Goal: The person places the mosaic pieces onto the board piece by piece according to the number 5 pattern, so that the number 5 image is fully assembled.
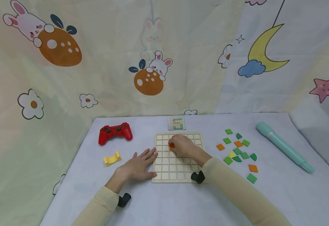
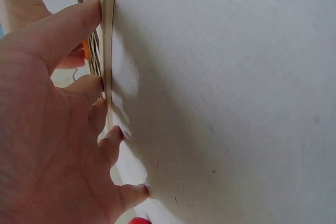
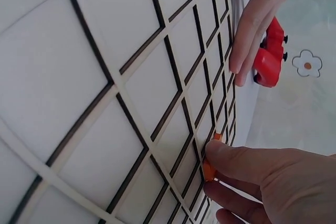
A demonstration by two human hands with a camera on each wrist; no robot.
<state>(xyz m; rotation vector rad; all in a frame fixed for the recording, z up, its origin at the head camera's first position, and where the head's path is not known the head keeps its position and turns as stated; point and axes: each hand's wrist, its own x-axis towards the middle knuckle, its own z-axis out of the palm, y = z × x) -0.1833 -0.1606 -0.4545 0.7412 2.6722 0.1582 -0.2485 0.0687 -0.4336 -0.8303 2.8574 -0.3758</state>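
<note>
A pale wooden grid board [image 1: 164,169] with raised dividers lies on the white table. My right hand [image 1: 182,146] pinches an orange square tile [image 1: 171,146] between thumb and fingers, at a cell in the board's upper left part. The right wrist view shows that orange tile [image 3: 210,170] against the grid lines. My left hand [image 1: 139,164] lies with fingers spread, its tips touching the board's left edge. In the left wrist view, the left fingertips [image 2: 93,6] rest along the board's side. Behind the board lies a small pattern card [image 1: 177,123] with green and orange squares.
Several loose green, orange and yellow tiles [image 1: 237,151] are scattered right of the board. Farther right lies a teal microphone-like wand [image 1: 284,147]. On the left are a red game controller [image 1: 115,133] and a yellow curved block [image 1: 112,158]. A printed cloth [image 1: 108,78] hangs behind.
</note>
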